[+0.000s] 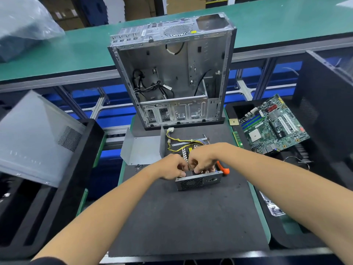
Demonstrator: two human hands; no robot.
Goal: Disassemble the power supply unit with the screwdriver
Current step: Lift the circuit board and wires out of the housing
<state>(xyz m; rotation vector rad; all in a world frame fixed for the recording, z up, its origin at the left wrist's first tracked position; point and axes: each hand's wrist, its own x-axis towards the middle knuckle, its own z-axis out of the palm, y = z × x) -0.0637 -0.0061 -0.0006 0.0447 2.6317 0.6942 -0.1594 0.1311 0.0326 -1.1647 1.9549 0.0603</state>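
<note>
Both my hands, left (172,167) and right (202,161), fingers curled, pinching inside PSU (198,179): cover off, grey vented front, yellow wires exposed. Screwdriver (223,168) beside, orange.

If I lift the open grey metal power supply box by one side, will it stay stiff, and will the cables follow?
The open grey metal power supply box would probably stay stiff: its walls are folded sheet metal. It is likely heavy for its size, being packed with parts. The yellow and black cable bundle looks floppy, so it would probably dangle and drag behind.

2 bare forearms, no gloves; dark sleeve edge (47,261) on the left arm
</note>
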